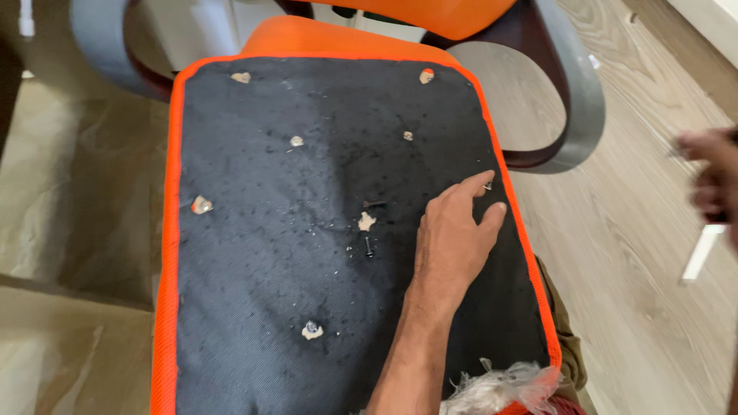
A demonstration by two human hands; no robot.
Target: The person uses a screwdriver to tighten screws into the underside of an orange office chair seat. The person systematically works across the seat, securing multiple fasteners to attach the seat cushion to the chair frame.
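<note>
Across your lap, the upturned seat cushion [261, 253] lies underside up: black fabric backing with an orange border, several torn mounting holes showing pale filler. Your left hand [455, 230] rests flat on that backing near the right edge, fingers spread loose, index finger [478, 182] stretched toward a small metal bit [487, 185] by the border. It grips nothing. Your right hand [715, 184] is blurred at the frame's right edge, over the wood floor [630, 253]; can't tell how far it's closed or whether it holds anything, though something thin and dark may sit in it.

Risks, as judged from here: a loose black screw [368, 246] and a second dark bit [374, 204] lie free on the fabric beside a torn hole [367, 221]. Tilt the cushion or sweep your palm and they could roll off onto the floor or under the chair frame [569, 92]. Small glinting debris dots the backing; pressing down may prick you. The frayed white stuffing [500, 384] at the near corner could snag and tear further.

Packages, labels, signs: none visible on the cushion, the chair or the floor. A white strip-shaped object [701, 253] lies at right, unmarked.
</note>
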